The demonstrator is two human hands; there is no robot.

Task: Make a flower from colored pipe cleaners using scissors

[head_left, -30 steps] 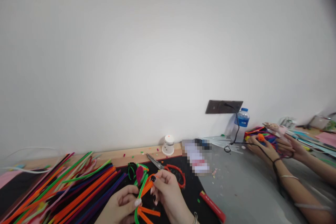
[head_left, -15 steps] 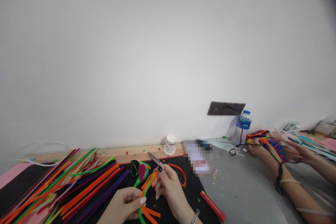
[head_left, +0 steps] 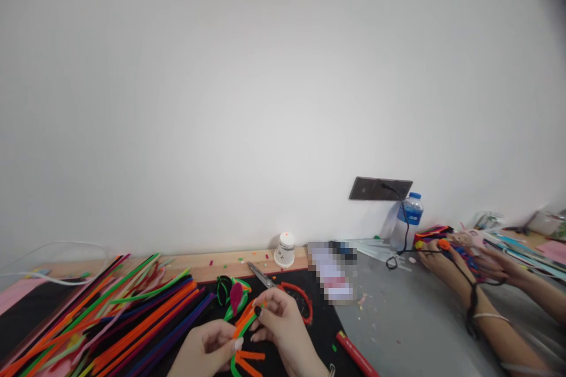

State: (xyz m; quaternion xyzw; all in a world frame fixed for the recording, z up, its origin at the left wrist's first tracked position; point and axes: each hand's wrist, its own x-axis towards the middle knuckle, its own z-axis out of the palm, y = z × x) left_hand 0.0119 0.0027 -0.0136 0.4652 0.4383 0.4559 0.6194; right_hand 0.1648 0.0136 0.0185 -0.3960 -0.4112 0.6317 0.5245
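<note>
Orange and green pipe cleaners (head_left: 244,323) are bunched together between my two hands. My left hand (head_left: 206,346) pinches the lower part, where loose orange and green ends stick out below the thumb. Higher up, my right hand (head_left: 283,325) has its fingers closed on the upper end. Just beyond them lies a green and magenta pipe-cleaner piece (head_left: 236,297) on the black mat. Scissors with red handles (head_left: 308,305) rest behind my right hand, their blades pointing back to the left.
Many coloured pipe cleaners (head_left: 145,318) spread across the left side. A white paper cup (head_left: 284,252) stands upside down by the wall. A red stick-like tool (head_left: 354,353) lies right of the mat. A water bottle (head_left: 407,221) and a co-worker's hands (head_left: 490,265) are farther right.
My right hand's fingers have curled in closer around the upper end of the pipe cleaners. The view has shifted slightly. My left hand keeps its pinch.
</note>
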